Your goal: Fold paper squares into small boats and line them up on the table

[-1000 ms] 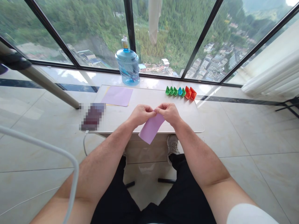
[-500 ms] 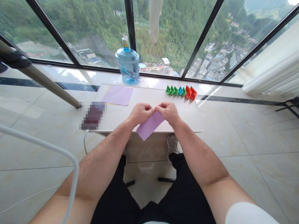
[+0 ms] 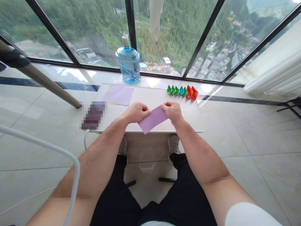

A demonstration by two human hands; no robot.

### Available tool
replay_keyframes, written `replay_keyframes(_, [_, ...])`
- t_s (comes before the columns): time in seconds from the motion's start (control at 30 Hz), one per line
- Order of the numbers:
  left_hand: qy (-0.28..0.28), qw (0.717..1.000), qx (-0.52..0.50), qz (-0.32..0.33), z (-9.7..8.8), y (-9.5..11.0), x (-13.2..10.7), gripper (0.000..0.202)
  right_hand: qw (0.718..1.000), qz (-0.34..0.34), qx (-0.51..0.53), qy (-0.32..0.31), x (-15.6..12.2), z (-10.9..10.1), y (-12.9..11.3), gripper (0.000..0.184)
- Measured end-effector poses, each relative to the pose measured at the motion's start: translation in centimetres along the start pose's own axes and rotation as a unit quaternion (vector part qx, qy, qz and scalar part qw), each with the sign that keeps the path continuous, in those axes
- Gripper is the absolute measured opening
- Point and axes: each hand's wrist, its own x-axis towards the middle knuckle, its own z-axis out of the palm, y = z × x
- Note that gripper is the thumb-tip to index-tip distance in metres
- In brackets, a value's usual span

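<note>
A rectangular piece of purple paper [image 3: 154, 119] is held tilted above the near edge of the small white table [image 3: 188, 121]. My left hand [image 3: 138, 112] pinches its upper left side between thumb and fingers. At its upper right corner, my right hand [image 3: 172, 110] is closed on the paper in the same way. The hands are a little apart, with the top edge stretched between them. Behind my left hand lies a larger stack of purple sheets [image 3: 121, 94], with a yellow edge showing under it.
Small folded paper boats [image 3: 181, 91] in green, blue and red stand in a row at the table's back right. A blue water bottle [image 3: 129, 66] stands behind the table by the window. At the left, a blurred-out device [image 3: 93, 115] has a cable attached.
My hands were close together on the paper's top edge. My left hand has slid left and away from my right, and the paper has risen slightly.
</note>
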Motion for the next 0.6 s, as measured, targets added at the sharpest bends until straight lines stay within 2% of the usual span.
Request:
replay_keyframes(0.2, [-0.055, 0.997, 0.043, 0.018, -1.9, -1.5, -0.4, 0.027, 0.998, 0.045, 0.030, 0.028, 0.9, -1.7, -0.1, 0.022])
replay_keyframes(0.33, [-0.058, 0.996, 0.065, 0.024, -2.3, -1.8, -0.5, 0.022, 0.998, 0.045, 0.032, 0.020, 1.1, -1.6, 0.2, 0.022])
replay_keyframes(0.53, [0.025, 0.991, 0.126, -0.033, -3.4, -3.4, -0.1, 0.016, 0.994, 0.031, 0.064, 0.078, 3.0, -3.1, 1.4, 0.022])
replay_keyframes(0.57, [0.059, 0.987, 0.145, -0.037, -3.5, -3.8, -0.1, 0.017, 0.994, 0.033, 0.065, 0.081, 3.3, -3.3, 1.7, 0.022])
replay_keyframes(0.6, [0.119, 0.978, 0.169, -0.028, -3.4, -4.1, 0.0, 0.019, 0.994, 0.038, 0.063, 0.085, 3.5, -3.4, 2.0, 0.022])
